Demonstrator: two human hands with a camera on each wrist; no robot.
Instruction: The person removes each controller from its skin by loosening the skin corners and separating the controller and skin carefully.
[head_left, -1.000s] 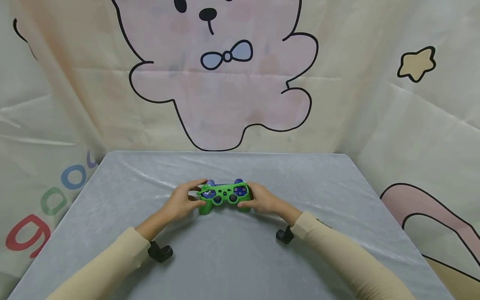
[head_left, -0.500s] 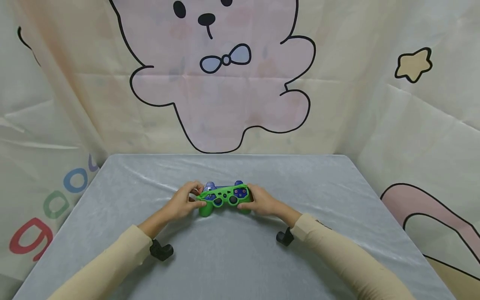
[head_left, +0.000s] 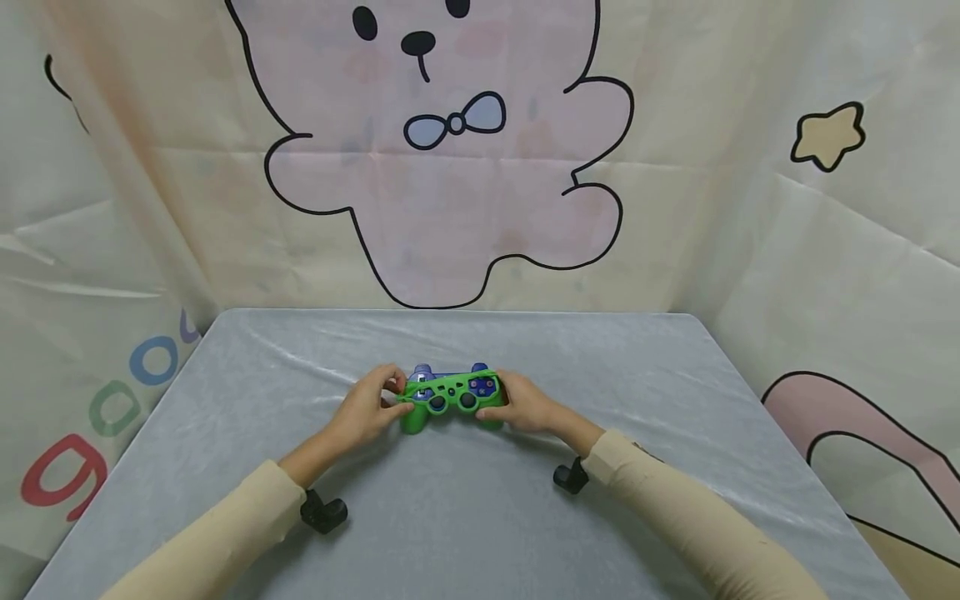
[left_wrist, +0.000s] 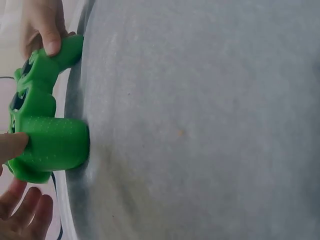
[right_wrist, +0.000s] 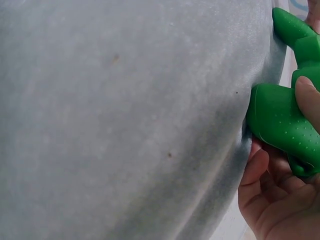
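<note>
In the head view, a blue game controller [head_left: 422, 373] in a green rubbery cover [head_left: 454, 390] is at the middle of the table. At its upper left the cover's edge is pulled down, baring the blue shoulder and buttons. My left hand [head_left: 367, 405] has its thumb on the left grip and bent fingers at the cover's left edge. Around the right grip, my right hand [head_left: 528, 404] holds the controller, thumb in front. The left wrist view shows the cover's dotted grip [left_wrist: 55, 145] close to the cloth. In the right wrist view, fingers [right_wrist: 280, 210] curl behind the right grip.
A pale grey-blue cloth [head_left: 450, 517] covers the table. Black wrist mounts [head_left: 323, 512] stick out beneath both sleeves. Behind stands a cream curtain [head_left: 697, 100] with a printed bear, a star and coloured letters.
My left fingers have drawn in and bent at the controller's upper left. The cover's edge there has come down, showing more blue. My right hand keeps its hold.
</note>
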